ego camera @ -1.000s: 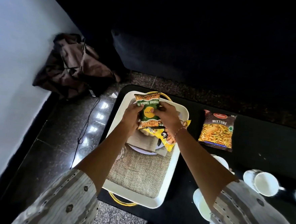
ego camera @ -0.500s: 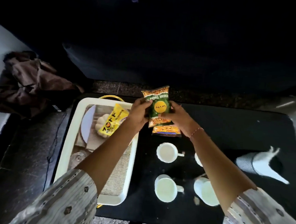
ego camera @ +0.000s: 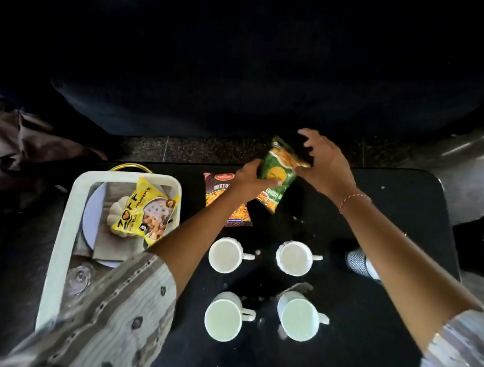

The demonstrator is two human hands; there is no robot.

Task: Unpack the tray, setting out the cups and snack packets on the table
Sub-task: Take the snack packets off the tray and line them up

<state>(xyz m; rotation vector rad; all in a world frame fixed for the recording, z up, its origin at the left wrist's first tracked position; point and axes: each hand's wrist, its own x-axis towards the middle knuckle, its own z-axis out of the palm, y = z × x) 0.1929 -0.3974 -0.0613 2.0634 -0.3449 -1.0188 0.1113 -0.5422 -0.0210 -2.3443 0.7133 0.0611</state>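
Above the frame's centre, the left hand (ego camera: 248, 178) grasps a green and orange snack packet (ego camera: 278, 176) over the black table (ego camera: 390, 211). The right hand (ego camera: 326, 163), fingers spread and released, touches its far edge. Four white cups (ego camera: 225, 255) stand below; a yellow packet (ego camera: 147, 211) lies in the white tray (ego camera: 59, 236) at left.

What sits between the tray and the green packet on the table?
Head view: the dark Mixture packet, flat on the black table, partly under the left hand gripping the green packet. Tray sits left.

Dim scene, top half near-black, motion blur on sleeves (ego camera: 117, 312), wide-angle edge warp, floor glare rt
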